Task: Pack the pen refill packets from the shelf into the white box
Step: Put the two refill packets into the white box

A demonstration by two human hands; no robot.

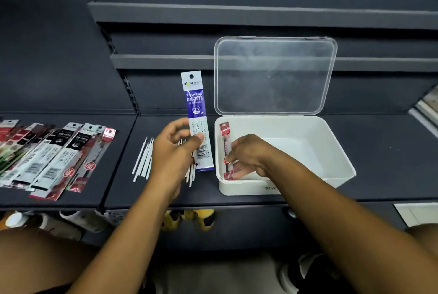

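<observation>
Thumb and fingers of the left hand [175, 151] pinch a blue packet [196, 115], held upright above loose white sticks [143, 161] lying under that hand. Just right of it, the right hand [248, 156] reaches into the box [331, 151], pinching a red packet [226, 149] against the box's left wall. The clear lid [275, 75] stands open beyond the right hand. More packets [54, 156] lie fanned on the shelf [391, 151], well left of the left hand.

Glossy plastic packets [47, 156], clear plastic lid [275, 75], matt white box [336, 151], matt dark shelf [391, 139].
</observation>
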